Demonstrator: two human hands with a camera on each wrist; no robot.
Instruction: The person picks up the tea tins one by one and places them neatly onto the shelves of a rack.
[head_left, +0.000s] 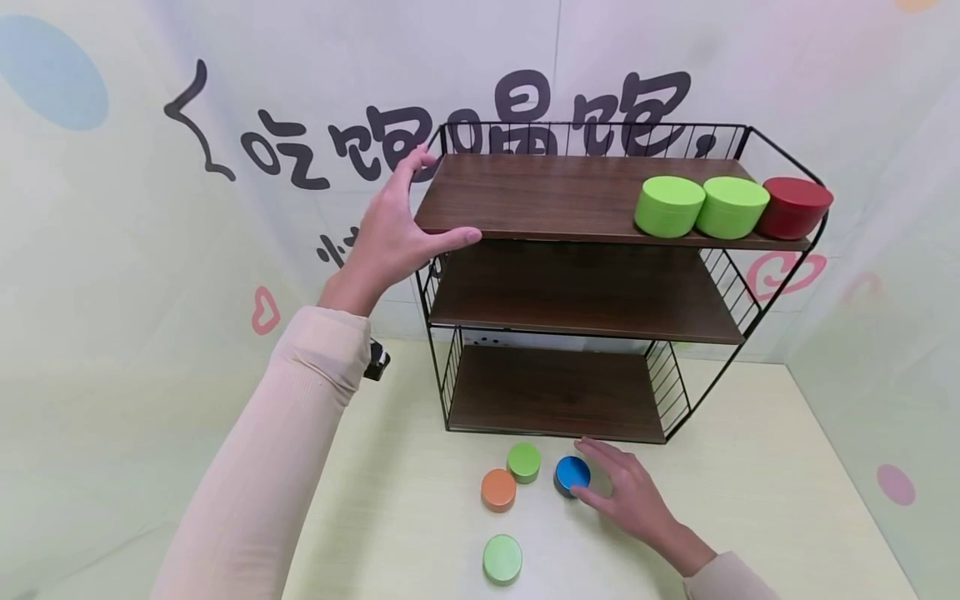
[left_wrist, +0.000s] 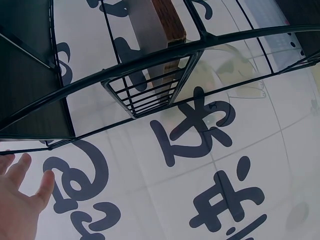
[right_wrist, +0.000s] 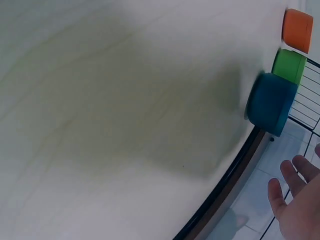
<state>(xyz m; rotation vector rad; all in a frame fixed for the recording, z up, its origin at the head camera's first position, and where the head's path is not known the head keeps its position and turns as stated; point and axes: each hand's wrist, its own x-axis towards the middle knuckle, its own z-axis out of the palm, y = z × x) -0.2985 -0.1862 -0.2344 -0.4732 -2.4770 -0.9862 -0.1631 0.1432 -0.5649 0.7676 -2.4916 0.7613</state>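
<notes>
My left hand (head_left: 386,237) is at the left end of the top board of a black wire shelf rack (head_left: 540,196), thumb and fingers spread wide. In the left wrist view that hand (left_wrist: 22,197) shows beside the rack's wire frame, gripping nothing. Low on the table, my right hand (head_left: 633,500) is beside a round blue tin (head_left: 572,473), thumb and fingers apart around its right side. The right wrist view shows a gap between the fingers and the blue tin (right_wrist: 271,105). A green tin (head_left: 524,461) and an orange tin (head_left: 498,489) stand left of it.
Two light green tins (head_left: 670,206) and a dark red tin (head_left: 797,208) stand at the top board's right end. A pale green tin (head_left: 502,558) sits nearer on the table (head_left: 390,517). A small black object (head_left: 377,362) is left of the rack, against the printed wall covering.
</notes>
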